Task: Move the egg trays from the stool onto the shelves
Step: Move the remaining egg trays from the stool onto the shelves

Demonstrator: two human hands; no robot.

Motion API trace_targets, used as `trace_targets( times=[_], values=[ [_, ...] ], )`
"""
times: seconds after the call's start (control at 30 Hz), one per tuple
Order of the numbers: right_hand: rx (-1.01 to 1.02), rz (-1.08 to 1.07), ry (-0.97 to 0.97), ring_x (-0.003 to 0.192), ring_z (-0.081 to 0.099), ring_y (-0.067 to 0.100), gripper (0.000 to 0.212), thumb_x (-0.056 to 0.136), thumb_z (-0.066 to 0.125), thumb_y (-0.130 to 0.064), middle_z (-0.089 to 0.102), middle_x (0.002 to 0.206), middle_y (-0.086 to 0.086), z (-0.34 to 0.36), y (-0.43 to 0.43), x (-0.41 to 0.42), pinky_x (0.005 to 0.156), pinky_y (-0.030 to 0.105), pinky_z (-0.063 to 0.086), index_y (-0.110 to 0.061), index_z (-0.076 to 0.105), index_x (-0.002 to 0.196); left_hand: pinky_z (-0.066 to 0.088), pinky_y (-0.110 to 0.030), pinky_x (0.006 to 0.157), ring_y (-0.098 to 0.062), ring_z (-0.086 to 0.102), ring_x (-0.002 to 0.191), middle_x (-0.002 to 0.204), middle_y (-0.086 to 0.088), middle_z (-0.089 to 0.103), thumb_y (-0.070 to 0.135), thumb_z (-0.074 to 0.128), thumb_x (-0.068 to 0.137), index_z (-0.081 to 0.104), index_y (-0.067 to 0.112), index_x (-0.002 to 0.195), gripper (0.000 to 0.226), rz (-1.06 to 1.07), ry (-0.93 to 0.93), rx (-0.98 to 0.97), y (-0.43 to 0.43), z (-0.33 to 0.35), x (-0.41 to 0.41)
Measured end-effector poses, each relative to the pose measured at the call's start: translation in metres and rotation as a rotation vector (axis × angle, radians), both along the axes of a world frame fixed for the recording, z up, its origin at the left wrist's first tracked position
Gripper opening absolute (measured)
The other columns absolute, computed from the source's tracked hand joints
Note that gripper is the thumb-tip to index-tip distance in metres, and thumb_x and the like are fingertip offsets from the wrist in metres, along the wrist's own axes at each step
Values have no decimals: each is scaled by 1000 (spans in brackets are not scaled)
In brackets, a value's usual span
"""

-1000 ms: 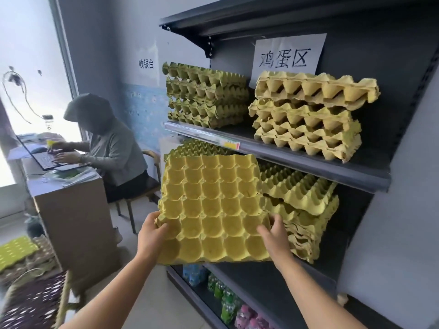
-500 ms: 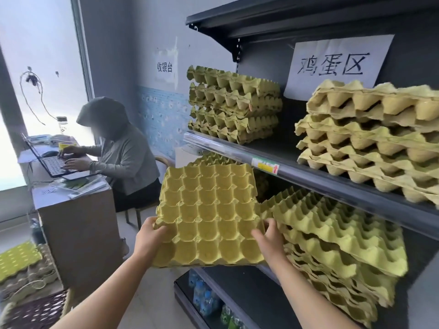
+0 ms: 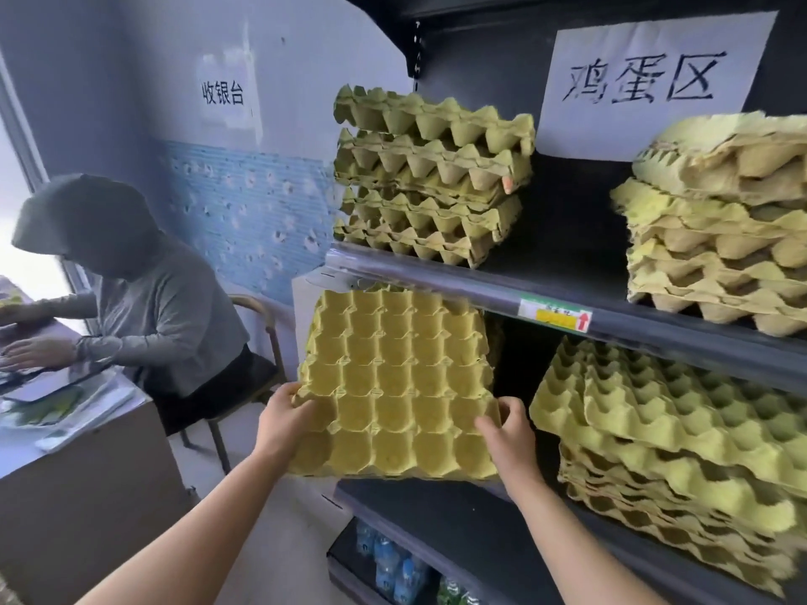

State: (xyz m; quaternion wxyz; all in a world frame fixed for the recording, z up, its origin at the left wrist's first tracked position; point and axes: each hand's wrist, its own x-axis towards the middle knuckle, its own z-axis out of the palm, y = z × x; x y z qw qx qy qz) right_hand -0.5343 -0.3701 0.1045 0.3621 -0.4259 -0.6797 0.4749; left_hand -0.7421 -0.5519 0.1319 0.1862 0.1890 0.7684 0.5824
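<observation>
I hold a yellow egg tray [image 3: 395,382] in front of the middle shelf [image 3: 436,508] at its left end. My left hand [image 3: 284,419] grips the tray's left near edge and my right hand [image 3: 506,430] grips its right near edge. The tray's far edge reaches under the upper shelf rail [image 3: 480,290]. A stack of egg trays [image 3: 668,438] sits on the middle shelf to the right. Two more stacks stand on the upper shelf, one at the left [image 3: 432,176] and one at the right [image 3: 720,224]. The stool is out of view.
A seated person in a grey hood [image 3: 131,290] works at a desk [image 3: 74,465] on the left, on a chair [image 3: 257,338] close to the shelf end. Bottles [image 3: 393,565] fill the bottom shelf. A paper sign [image 3: 646,80] hangs on the shelf back.
I have stepped closer to the shelves and the tray has moved forward, its far edge now under the upper shelf rail. Both hands keep the same grip.
</observation>
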Motion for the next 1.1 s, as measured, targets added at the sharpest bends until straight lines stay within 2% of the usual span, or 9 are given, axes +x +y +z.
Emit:
trace_targets(
  times=[0.1,0.17,0.27,0.43,0.6,0.7,0.87,0.97,1.1],
  values=[
    [-21,-68,31,86,58,20,24,84,62,-16,58,96,4,10,16,-21,72,35,47,-17,49,103,49,-32,68,-24,61,83,90,-7,65,37,59,53,62,14,106,58,-49,8,-6,25,6,-30],
    [-28,-122,47,85,59,23,22,84,62,-16,59,95,5,13,27,-35,73,37,48,-17,50,102,50,-34,72,-26,61,84,89,-7,65,33,69,61,62,13,107,51,-73,6,-8,42,6,-48],
    [-53,-196,82,83,58,21,21,83,62,-16,59,93,4,12,46,-57,69,33,47,-15,51,101,49,-38,77,-28,59,91,107,-13,62,21,63,83,56,11,122,41,-73,18,-21,72,2,-78],
    [-79,-311,161,77,56,19,23,82,63,-12,55,83,-2,16,75,-92,71,31,46,-10,52,102,46,-37,81,-29,58,100,119,-13,58,24,61,87,50,16,128,43,-138,35,19,110,6,-118],
    [-117,-418,204,91,62,34,32,80,65,-15,64,100,18,19,96,-130,82,45,52,3,56,105,44,-44,93,-38,55,105,121,-16,56,16,63,87,47,12,129,45,-154,37,23,129,-1,-136],
    [-145,-462,232,91,62,35,31,81,66,-18,63,100,19,25,105,-143,83,46,52,1,56,103,44,-33,85,-25,56,99,120,-15,55,9,63,86,50,13,127,43,-137,80,101,146,1,-146],
    [-178,-484,301,84,58,26,14,84,66,-18,60,88,6,36,114,-161,86,43,50,-13,53,86,40,-29,77,-21,55,97,114,-8,56,13,58,87,54,14,123,36,-61,159,157,169,5,-171],
    [-147,-459,235,88,58,24,18,85,65,-23,60,92,4,33,110,-170,84,40,49,-12,57,96,41,-29,74,-22,54,95,114,-8,54,8,55,87,52,12,125,38,-109,155,106,177,-3,-188],
    [-134,-397,59,107,56,28,49,83,64,-41,60,116,8,23,105,-176,95,46,46,-15,55,124,51,-39,83,-30,60,96,112,-11,60,9,60,84,51,12,123,41,-181,101,36,183,-17,-209]
  ],
)
